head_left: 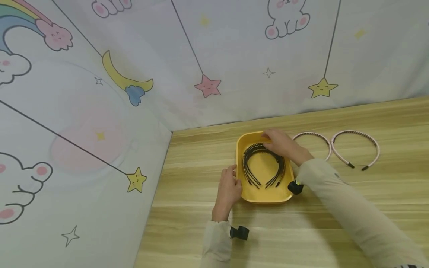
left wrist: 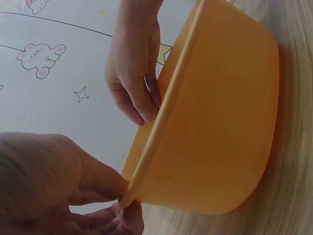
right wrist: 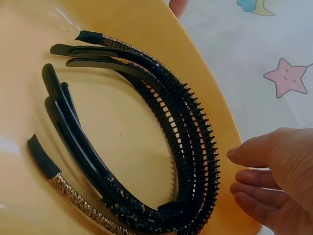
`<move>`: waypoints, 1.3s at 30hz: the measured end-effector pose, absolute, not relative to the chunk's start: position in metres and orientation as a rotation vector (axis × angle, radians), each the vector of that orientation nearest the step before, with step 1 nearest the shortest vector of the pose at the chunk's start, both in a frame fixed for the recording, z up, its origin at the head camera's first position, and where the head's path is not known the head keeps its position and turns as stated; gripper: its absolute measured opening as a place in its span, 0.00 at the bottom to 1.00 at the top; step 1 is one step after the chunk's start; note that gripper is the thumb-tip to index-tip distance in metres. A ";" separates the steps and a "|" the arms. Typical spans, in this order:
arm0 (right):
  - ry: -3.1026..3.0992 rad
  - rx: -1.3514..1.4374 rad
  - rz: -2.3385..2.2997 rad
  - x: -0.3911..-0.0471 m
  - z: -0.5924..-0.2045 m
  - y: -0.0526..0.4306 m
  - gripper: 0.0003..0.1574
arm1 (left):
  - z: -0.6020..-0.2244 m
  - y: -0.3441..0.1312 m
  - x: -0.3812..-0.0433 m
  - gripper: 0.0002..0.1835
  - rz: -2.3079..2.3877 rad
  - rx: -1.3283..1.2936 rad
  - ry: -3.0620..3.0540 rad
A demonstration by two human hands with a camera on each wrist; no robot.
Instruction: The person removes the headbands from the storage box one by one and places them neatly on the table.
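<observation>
A yellow plastic basin point(head_left: 254, 197) stands on the wooden table, with several black headbands point(head_left: 248, 163) lying inside it. Some headbands have toothed inner edges, and one has glittery gold ends, as the right wrist view shows. My left hand point(head_left: 229, 188) pinches the basin's rim at its left side, thumb and fingers on either face of it. Over the far right part of the basin is my right hand point(head_left: 281, 143), close to the top of the headbands. In the right wrist view its fingers point(right wrist: 259, 196) are apart from the thumb, with nothing between them.
Two pale pink headbands lie on the table right of the basin: a nearer one point(head_left: 330, 143) partly behind the right arm, and a farther one point(head_left: 378, 149). Cartoon-printed white curtains point(head_left: 234, 56) line the back and left. Black wrist cameras point(head_left: 239, 233) are strapped to both wrists.
</observation>
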State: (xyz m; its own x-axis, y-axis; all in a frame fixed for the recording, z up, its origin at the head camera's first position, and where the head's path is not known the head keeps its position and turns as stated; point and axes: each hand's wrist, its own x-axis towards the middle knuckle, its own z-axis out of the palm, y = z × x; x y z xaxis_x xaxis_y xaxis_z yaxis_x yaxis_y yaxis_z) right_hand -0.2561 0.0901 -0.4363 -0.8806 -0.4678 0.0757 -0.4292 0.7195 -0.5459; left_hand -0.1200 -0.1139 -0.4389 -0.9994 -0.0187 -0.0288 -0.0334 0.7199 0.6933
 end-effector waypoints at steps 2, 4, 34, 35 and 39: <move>2.846 -0.727 -0.886 -0.257 -0.437 0.089 0.22 | -0.439 -0.114 -0.120 0.25 1.168 -0.043 2.896; 2.845 -0.716 -0.886 -0.257 -0.438 0.088 0.22 | -0.439 -0.114 -0.120 0.25 1.173 -0.043 2.897; 2.781 -0.700 -0.751 -0.263 -0.441 0.079 0.19 | -0.438 -0.113 -0.120 0.25 1.165 -0.062 2.888; 2.780 -0.700 -0.755 -0.263 -0.441 0.080 0.19 | -0.438 -0.113 -0.120 0.25 1.164 -0.063 2.887; 2.773 -0.697 -0.783 -0.261 -0.441 0.080 0.18 | -0.439 -0.114 -0.120 0.25 1.163 -0.068 2.884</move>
State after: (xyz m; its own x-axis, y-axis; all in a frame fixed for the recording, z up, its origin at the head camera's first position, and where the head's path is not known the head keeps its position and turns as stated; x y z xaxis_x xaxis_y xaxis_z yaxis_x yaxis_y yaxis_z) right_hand -0.2614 0.0796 -0.4412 -0.8747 -0.4829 -0.0419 -0.3896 0.7518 -0.5320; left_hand -0.1200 -0.1139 -0.4385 -0.9986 -0.0288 -0.0449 -0.0519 0.7194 0.6927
